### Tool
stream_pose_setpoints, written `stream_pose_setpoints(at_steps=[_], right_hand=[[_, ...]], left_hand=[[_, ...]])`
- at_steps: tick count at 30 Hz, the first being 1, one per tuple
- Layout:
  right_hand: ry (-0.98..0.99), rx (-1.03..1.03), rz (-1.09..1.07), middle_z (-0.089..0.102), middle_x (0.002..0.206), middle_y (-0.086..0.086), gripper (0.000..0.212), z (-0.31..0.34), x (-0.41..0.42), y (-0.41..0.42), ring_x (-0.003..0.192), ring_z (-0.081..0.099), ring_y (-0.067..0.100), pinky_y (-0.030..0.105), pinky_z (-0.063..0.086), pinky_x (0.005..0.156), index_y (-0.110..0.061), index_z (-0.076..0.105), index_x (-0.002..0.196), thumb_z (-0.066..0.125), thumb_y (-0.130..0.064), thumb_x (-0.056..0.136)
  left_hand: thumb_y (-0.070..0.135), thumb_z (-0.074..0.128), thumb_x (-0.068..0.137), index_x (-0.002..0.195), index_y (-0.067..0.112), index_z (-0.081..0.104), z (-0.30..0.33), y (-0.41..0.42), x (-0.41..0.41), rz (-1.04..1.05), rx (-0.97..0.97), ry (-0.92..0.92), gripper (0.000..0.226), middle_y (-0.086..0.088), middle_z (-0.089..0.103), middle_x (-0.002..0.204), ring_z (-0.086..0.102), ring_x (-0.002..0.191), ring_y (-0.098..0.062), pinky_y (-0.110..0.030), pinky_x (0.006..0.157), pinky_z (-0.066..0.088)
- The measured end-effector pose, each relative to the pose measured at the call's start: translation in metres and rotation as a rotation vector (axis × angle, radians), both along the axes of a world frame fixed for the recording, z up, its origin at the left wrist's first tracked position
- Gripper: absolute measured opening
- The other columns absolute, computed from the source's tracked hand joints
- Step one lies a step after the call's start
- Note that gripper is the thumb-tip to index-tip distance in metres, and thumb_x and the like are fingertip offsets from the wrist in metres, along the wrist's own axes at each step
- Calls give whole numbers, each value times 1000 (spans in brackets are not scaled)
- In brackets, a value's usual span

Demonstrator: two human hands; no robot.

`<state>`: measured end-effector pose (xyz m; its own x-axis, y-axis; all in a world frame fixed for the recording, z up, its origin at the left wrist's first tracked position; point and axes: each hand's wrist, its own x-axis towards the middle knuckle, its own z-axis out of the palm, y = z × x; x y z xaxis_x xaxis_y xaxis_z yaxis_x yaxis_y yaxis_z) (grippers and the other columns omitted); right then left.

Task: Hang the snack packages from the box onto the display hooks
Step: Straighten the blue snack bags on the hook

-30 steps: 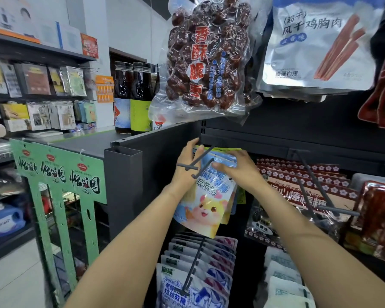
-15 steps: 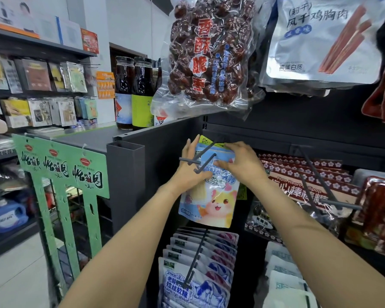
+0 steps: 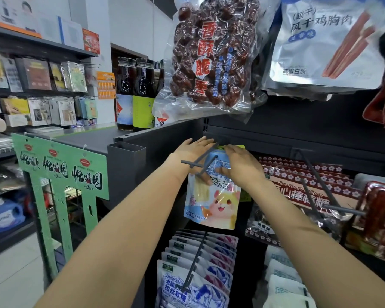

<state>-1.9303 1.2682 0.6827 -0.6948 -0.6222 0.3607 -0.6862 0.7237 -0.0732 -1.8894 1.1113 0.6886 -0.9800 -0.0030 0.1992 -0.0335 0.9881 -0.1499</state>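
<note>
The pouch [image 3: 211,196], pale blue with a cartoon hamster, is hanging upright between the two hands, its long axis running top to bottom, its printed face turned toward the camera and its bottom edge pointing down at the rows of packets below. Its top edge is sitting up by the back panel of the rack [image 3: 276,134], with the hook [image 3: 200,165] passing in front of its upper part and jutting out toward the camera, its crossbar end lying over the left wrist. The left hand [image 3: 192,152] is reaching up on the pouch's left side with its fingers stretched fairly straight toward the top corner, while its thumb is lying across the front of the pouch under the hook; it is pinching the pouch's left edge. The right hand [image 3: 240,165] is lying over the pouch's upper right part, fingers curled over the top edge and gripping it. Below the hands, a second hook [image 3: 196,261] is carrying a packed row of blue and white packets [image 3: 193,287], all upright and facing out. Right of the right hand, another peg [image 3: 316,187] is sticking out over red flower-print boxes [image 3: 302,174]. Above the hands, a clear bag of dark red dates [image 3: 211,58] is hanging.
</note>
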Motion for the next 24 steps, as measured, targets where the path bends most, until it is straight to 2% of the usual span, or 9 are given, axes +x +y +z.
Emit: stream_pose_setpoints(at_steps=[3, 5, 7, 10, 12, 16, 20, 22, 24], right_hand=[[11, 51, -19, 10, 159, 3, 79, 0, -3, -1, 146, 10, 21, 33, 13, 117, -13, 15, 150, 55, -46, 91], [19, 79, -33, 4, 160, 4, 80, -1, -6, -3, 147, 4, 19, 32, 5, 118, -12, 12, 151, 52, -48, 92], [18, 85, -58, 3, 160, 5, 81, 0, -9, -6, 147, 3, 19, 33, 4, 118, -11, 12, 151, 52, -48, 92], [5, 73, -92, 7, 160, 7, 81, -1, -11, -11, 147, 6, 20, 34, 8, 118, -9, 14, 151, 54, -46, 91], [2, 66, -97, 9, 159, 7, 80, -1, -11, -12, 147, 8, 20, 35, 10, 118, -8, 16, 150, 54, -46, 91], [98, 24, -63, 16, 158, 9, 75, -9, -5, -8, 146, 12, 23, 34, 6, 118, -7, 20, 149, 52, -46, 93], [259, -113, 16, 29, 151, 13, 68, -28, 14, -2, 141, 24, 26, 32, 13, 117, -2, 30, 144, 58, -35, 91], [232, -209, 57, 31, 149, 12, 65, -37, 26, 2, 139, 27, 25, 30, 18, 116, -2, 32, 143, 61, -27, 90], [175, -257, 85, 28, 151, 10, 63, -45, 37, 8, 140, 24, 23, 28, 18, 115, -4, 28, 145, 57, -24, 93]], left_hand=[[61, 75, 64, 146, 18, 26, -3, 2, 0, -29, 58, 62, 105, -2, 35, 149, 33, 136, -22, -35, 111, 24], [59, 76, 64, 143, 16, 31, -4, 2, 1, -21, 79, 69, 101, -4, 41, 145, 40, 132, -23, -35, 108, 29], [60, 73, 68, 146, 19, 25, -3, 1, 1, 11, 60, 57, 100, -3, 35, 149, 33, 137, -22, -37, 111, 23], [59, 67, 74, 151, 25, 5, -4, 2, 1, 63, -2, 57, 105, 3, 5, 159, 6, 146, -17, -42, 116, 8], [57, 67, 76, 151, 26, -1, -7, 3, 3, 82, -7, 73, 106, 4, -1, 159, 0, 146, -16, -45, 117, 5], [57, 69, 73, 151, 26, -5, -18, 2, 11, 132, 51, 190, 112, 2, -1, 159, -2, 146, -17, -49, 116, 4], [50, 62, 83, 151, 20, -6, -40, 11, 30, 158, 231, 367, 101, 1, -4, 159, -3, 146, -14, -39, 119, 4], [42, 65, 83, 151, 16, 1, -51, 22, 39, 166, 397, 457, 98, -1, 3, 159, 6, 146, -15, -36, 119, 14], [29, 62, 86, 150, 12, 14, -60, 34, 48, 179, 552, 545, 82, -6, 17, 156, 26, 140, -22, -37, 111, 31]])
